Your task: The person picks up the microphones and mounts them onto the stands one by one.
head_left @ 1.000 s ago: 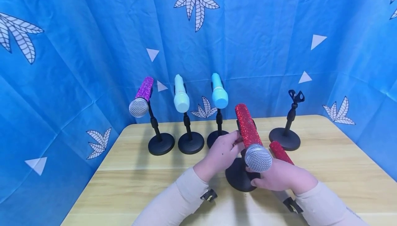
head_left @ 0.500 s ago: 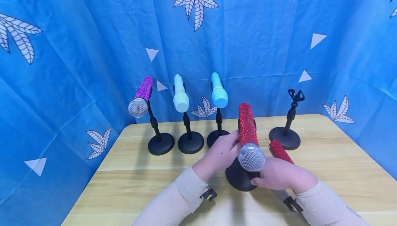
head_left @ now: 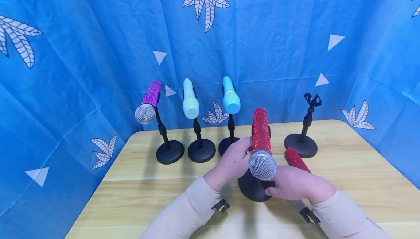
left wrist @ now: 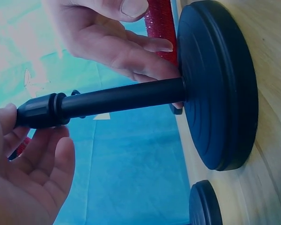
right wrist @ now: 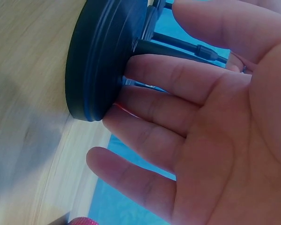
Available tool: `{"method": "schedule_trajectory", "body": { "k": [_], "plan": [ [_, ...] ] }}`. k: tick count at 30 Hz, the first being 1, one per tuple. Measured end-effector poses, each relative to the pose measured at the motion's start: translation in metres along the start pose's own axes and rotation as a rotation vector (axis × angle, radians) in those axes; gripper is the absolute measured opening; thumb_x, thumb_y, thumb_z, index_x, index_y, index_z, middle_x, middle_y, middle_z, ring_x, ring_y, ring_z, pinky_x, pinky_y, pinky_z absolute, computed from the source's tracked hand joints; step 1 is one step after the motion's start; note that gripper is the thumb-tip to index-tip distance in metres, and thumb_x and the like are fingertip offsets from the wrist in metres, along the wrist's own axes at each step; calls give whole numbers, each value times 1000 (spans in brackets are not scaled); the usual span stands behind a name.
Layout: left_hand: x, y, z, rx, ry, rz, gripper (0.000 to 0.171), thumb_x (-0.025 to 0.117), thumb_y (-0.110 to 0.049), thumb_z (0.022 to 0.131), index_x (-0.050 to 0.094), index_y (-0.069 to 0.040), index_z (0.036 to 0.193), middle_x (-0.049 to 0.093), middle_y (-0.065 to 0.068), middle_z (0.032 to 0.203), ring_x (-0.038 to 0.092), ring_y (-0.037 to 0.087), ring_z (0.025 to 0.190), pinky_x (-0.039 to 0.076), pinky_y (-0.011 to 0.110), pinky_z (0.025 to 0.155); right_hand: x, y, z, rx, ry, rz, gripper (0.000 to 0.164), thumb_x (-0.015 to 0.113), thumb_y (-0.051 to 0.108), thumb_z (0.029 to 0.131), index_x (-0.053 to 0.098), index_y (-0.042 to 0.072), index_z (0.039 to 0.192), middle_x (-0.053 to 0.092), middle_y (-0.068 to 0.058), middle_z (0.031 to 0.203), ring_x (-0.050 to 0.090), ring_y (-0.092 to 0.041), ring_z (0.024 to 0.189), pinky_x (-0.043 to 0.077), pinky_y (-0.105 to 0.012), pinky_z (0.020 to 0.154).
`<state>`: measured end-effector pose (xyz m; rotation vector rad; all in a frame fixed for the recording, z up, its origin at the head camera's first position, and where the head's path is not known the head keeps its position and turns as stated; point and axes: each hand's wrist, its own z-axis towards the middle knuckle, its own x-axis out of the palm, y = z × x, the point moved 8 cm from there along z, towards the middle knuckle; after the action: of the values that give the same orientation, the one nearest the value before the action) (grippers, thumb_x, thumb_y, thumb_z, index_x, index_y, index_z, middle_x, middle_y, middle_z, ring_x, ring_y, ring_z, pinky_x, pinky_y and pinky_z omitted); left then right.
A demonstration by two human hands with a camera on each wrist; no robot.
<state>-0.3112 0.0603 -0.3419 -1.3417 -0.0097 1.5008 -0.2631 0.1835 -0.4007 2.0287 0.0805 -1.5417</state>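
Observation:
A glittery red microphone [head_left: 261,131] with a silver mesh head sits in the clip of a black microphone stand [head_left: 251,188], head tilted down toward me. My left hand [head_left: 232,160] pinches the stand's collar [left wrist: 41,111] between thumb and fingers, just below the clip. Low down, my right hand [head_left: 295,183] has its fingers extended, fingertips [right wrist: 136,68] touching the round base near the foot of the pole. The microphone's head hides part of the pole in the head view. Just beyond the right hand, a second red microphone [head_left: 296,161] lies on the table, partly hidden.
Three stands hold a purple microphone [head_left: 152,95], a pale mint microphone [head_left: 190,102] and a light blue microphone [head_left: 231,98] along the back left. An unoccupied stand [head_left: 301,145] stands at back right. Blue patterned cloth [head_left: 272,42] surrounds the wooden table [head_left: 147,199].
The mounted red microphone has swung so its mesh head sits further left and its handle is more upright in view. Both hands have stayed almost in place.

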Motion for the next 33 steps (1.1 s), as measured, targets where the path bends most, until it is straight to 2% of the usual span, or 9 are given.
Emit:
{"method": "schedule_trajectory", "body": {
  "k": [9, 13, 16, 18, 20, 23, 27, 30, 33],
  "plan": [
    [0, -2, 4, -9, 6, -24, 23, 53, -16, 105, 63, -15, 126, 69, -2, 124, 62, 7, 116, 49, 29, 99, -5, 0, -2, -10, -31, 6, 51, 81, 36, 84, 64, 12, 125, 65, 8, 97, 60, -8, 79, 56, -45, 83],
    [0, -3, 6, -1, 0, -33, 21, 56, -21, 105, 64, -17, 124, 69, -7, 117, 63, 4, 108, 51, 27, 92, -6, 2, -4, -30, -36, 11, 50, 81, 35, 85, 68, 13, 128, 67, -1, 119, 64, -23, 108, 51, -53, 93],
    [-1, -4, 7, 16, 0, -30, 18, 57, -24, 105, 63, -19, 120, 66, -10, 107, 61, 4, 98, 51, 25, 84, -5, 4, -4, -48, -19, -12, 46, 78, 34, 88, 70, 15, 128, 62, -7, 135, 53, -36, 129, 45, -60, 100],
    [-2, -4, 8, 19, -2, -30, 17, 57, -25, 105, 63, -19, 119, 65, -10, 103, 59, 4, 94, 51, 25, 82, -5, 5, -4, -50, -14, -33, 46, 77, 35, 88, 70, 15, 129, 60, -7, 140, 50, -37, 132, 44, -61, 101],
    [-2, -3, 7, 7, -3, -30, 18, 56, -24, 105, 64, -19, 121, 65, -10, 105, 60, 4, 97, 51, 26, 84, -7, 5, -4, -49, -26, -31, 47, 78, 35, 87, 70, 15, 128, 61, -7, 136, 53, -35, 129, 46, -59, 99],
    [-3, -2, 5, -9, -12, -15, 21, 54, -20, 105, 65, -17, 123, 66, -7, 109, 61, 6, 101, 52, 28, 89, -15, 6, -4, -61, -101, -48, 45, 81, 39, 85, 70, 15, 121, 67, 1, 110, 64, -20, 102, 54, -48, 87],
    [-2, 1, 0, -34, -18, 0, 21, 52, -16, 104, 66, -13, 119, 65, -4, 107, 61, 7, 100, 51, 28, 90, -28, 9, -6, -118, -225, -39, 30, 78, 37, 88, 68, 19, 111, 56, 17, 78, 55, -2, 68, 53, -31, 67],
    [-1, 2, -1, -40, -18, -9, 20, 53, -15, 103, 66, -13, 118, 65, -5, 106, 60, 7, 99, 51, 27, 88, -38, 10, -8, -128, -308, 30, 18, 75, 27, 92, 69, 21, 108, 56, 20, 74, 54, 0, 65, 52, -27, 65],
    [-1, 0, -2, -23, -18, -12, 19, 54, -16, 103, 66, -13, 118, 62, -7, 104, 58, 6, 95, 51, 25, 85, -47, 12, -9, -116, -402, 100, 26, 75, 20, 91, 66, 17, 115, 64, 16, 85, 61, -2, 76, 55, -32, 73]
  ]
}}
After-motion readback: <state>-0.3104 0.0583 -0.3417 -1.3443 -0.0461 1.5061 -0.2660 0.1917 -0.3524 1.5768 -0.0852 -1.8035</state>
